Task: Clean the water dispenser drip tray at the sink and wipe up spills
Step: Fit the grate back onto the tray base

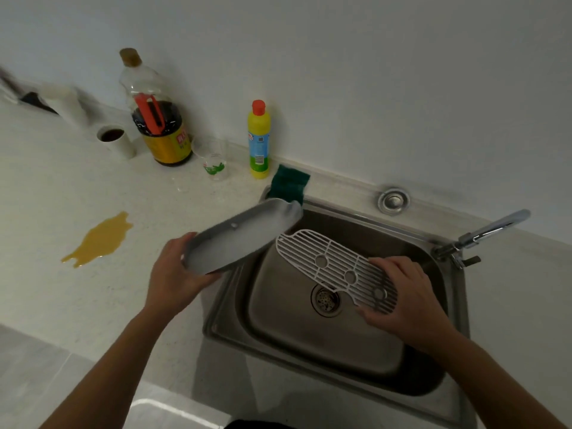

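Tray parts over the sink (445, 292).
My left hand (173, 274) grips the tilted drip tray (238, 239); my right hand (405, 301) pinches its grate (334, 267).

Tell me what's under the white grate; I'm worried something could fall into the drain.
Under the white grate are the bare sink basin and its drain strainer, partly covered by the grate's edge.

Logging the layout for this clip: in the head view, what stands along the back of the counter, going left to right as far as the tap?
Paper cup → dark sauce bottle → clear glass → yellow detergent bottle → green sponge → round steel fitting → tap.
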`<state>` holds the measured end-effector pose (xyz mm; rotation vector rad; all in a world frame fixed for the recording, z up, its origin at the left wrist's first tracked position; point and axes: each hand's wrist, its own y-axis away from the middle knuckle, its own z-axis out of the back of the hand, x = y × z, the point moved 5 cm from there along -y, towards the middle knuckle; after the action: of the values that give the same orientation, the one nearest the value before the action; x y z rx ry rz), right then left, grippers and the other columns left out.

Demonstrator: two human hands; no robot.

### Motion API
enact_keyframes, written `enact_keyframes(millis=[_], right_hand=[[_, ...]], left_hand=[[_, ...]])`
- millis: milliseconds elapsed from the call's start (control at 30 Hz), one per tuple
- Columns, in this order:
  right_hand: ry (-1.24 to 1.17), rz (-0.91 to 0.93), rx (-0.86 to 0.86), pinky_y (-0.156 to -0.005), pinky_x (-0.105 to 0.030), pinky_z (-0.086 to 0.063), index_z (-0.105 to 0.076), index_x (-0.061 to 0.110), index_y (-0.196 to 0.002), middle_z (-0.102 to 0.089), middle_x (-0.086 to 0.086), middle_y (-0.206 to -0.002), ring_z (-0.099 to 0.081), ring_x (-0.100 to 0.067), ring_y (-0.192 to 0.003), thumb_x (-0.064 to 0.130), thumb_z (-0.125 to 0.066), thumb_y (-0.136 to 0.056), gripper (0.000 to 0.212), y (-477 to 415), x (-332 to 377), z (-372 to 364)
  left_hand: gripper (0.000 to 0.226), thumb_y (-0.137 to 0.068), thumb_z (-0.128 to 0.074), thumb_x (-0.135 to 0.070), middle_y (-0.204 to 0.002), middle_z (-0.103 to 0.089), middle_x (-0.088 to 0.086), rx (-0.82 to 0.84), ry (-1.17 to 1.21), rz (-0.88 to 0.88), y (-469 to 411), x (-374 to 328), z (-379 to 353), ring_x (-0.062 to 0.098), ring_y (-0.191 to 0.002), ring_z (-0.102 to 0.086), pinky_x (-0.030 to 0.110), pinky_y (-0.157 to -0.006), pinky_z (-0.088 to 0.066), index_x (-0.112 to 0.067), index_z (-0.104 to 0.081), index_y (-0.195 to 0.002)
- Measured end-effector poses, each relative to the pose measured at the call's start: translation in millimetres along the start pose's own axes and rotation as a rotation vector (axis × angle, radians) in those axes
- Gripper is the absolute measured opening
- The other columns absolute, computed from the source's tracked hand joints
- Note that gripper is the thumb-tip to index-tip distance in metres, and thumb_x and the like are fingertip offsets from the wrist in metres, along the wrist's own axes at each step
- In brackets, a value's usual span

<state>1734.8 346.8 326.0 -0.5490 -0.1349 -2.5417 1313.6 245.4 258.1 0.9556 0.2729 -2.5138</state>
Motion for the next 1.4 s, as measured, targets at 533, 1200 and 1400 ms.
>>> enact_keyframes(millis=[533, 1200, 1400], right_hand=[[0.179, 0.181, 0.076, -0.109, -0.044, -0.037, -0.052, 0.025, -0.147, -0.048, 0.001, -0.138, -0.043, -0.017, -0.127, 0.070, -0.077, -0.067, 0.095, 38, 14, 78], [0.218, 0.166, 0.129, -0.110, -0.033, -0.026, -0.044, 0.030, -0.152, -0.045, 0.006, -0.139, -0.040, -0.013, -0.127, 0.078, -0.065, -0.074, 0.095, 72, 0, 94], [0.181, 0.168, 0.173, -0.114, -0.033, -0.034, -0.037, 0.032, -0.155, -0.036, 0.008, -0.152, -0.034, -0.011, -0.137, 0.078, -0.063, -0.075, 0.096, 68, 1, 93]], left_hand=[[0.082, -0.074, -0.094, -0.038, -0.135, -0.064, -0.011, 0.382, 0.386, -0.561, 45, -172, -47, 0.014, -0.123, -0.065, 0.036, -0.103, -0.056, -0.024, -0.053, -0.144], [0.085, -0.070, -0.094, -0.039, -0.134, -0.063, -0.014, 0.436, 0.348, -0.636, 69, -197, -62, 0.012, -0.122, -0.064, 0.034, -0.102, -0.056, -0.025, -0.054, -0.143], [0.087, -0.069, -0.095, -0.041, -0.134, -0.061, -0.018, 0.471, 0.365, -0.647, 74, -201, -63, 0.010, -0.123, -0.063, 0.023, -0.102, -0.053, -0.026, -0.053, -0.144]])
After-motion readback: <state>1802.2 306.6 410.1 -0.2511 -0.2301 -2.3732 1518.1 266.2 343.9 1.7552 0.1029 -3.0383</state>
